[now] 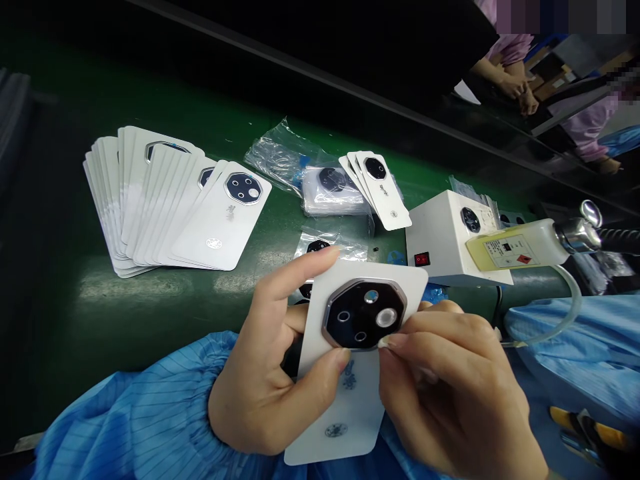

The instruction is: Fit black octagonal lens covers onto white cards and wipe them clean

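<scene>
A white phone back cover [330,407] with a dark octagonal camera plate [360,327] in a silver rim is tilted up in front of me. My left hand [285,347] grips the cover by its left side, thumb on the face just below the camera plate. At the plate's lower right edge, my right hand [450,380] is closed in a pinch. A small whitish bit [384,342] shows at its fingertips; I cannot make out what it is. Behind the cover, camera plates in clear film [319,248] lie on the green bench, partly hidden.
Fanned white back covers [220,220] lie at left. Bagged plates [333,190] and several more covers [383,193] are behind. At right stand a white box with a red switch [421,259] and a yellowish bottle [520,247]. Another person's hands [520,90] show far right.
</scene>
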Demonstrator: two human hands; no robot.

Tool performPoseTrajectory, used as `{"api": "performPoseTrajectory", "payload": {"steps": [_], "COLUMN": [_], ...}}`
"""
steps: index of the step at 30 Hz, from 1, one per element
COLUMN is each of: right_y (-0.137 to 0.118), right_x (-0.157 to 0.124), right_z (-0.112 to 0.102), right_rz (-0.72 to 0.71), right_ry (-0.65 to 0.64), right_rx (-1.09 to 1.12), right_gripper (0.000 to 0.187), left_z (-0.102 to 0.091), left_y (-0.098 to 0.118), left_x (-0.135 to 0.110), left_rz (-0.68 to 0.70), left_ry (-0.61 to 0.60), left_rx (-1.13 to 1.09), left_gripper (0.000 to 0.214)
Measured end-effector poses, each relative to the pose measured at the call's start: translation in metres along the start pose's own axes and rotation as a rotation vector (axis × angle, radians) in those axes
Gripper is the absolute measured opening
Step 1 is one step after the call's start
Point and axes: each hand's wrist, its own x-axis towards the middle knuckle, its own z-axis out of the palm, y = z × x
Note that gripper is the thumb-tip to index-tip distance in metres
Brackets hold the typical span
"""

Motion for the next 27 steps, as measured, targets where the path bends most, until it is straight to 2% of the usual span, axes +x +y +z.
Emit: {"api": "performPoseTrajectory", "payload": {"steps": [4,8,13,19,27], "right_y": [0.0,-0.001,-0.001,0.0,-0.002], "right_x": [-0.001,-0.001,-0.003,-0.006,-0.006], "right_z": [0.009,0.019,0.027,0.029,0.03], "right_rz": [-0.001,0.015,0.01,0.051,0.08], "right_ry": [0.044,0.066,0.071,0.013,-0.075], "right_rx": [-0.031,-0.045,-0.052,-0.136,-0.182], "right_gripper": [0.022,0.018,0.014,0.009,0.008], "left_z": [-0.002,-0.003,-0.003,-0.005,-0.006], "left_y": [-0.002,-0.003,-0.005,-0.005,-0.008], "left_x": [0.001,-0.001,0.0,0.0,0.004], "left_rz": [-0.012,0.007,0.056,0.072,0.195], "left_ry": [-0.012,0.0,-0.026,-0.058,-0.082], "left_rx": [0.088,0.293,0.395,0.577,0.693], "left_gripper": [0.067,0.069,0.071,0.072,0.073]}}
